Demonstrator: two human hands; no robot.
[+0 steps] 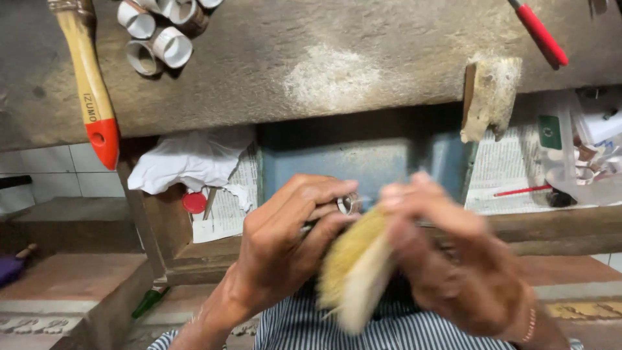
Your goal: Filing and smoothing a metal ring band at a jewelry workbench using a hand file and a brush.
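My left hand (285, 240) is closed around a small metal cylindrical part (350, 203), its shiny end showing between thumb and forefinger. My right hand (447, 259) is blurred with motion and grips a brush with pale yellow bristles (353, 269). The bristles lie against the metal part, just right of my left fingers. Both hands are low in the head view, above my striped shirt (350, 327), in front of a worn grey workbench (324, 71).
A paintbrush with a yellow and red handle (91, 84) lies on the bench at left, beside several short white pipe pieces (162, 32). A red-handled tool (541, 35) lies at top right. The shelf below holds crumpled paper (191, 159), newspaper (512, 168) and a red cap (194, 202).
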